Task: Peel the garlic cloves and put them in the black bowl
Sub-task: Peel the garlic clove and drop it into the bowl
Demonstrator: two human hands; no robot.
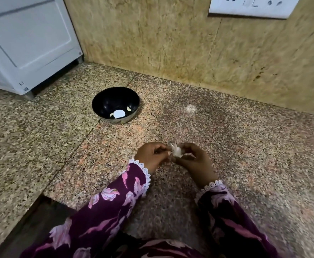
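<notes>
Near the bench's front edge, left hand [152,156] and right hand [191,159] together pinch a garlic piece [176,152], peeling evidently under way; once bare, the clove must travel to the black bowl [104,101] towards the back-left, already holding peeled cloves [129,108].

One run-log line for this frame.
stage: peeling | left hand: pinches skin | right hand: holds garlic | black bowl: two peeled cloves
</notes>
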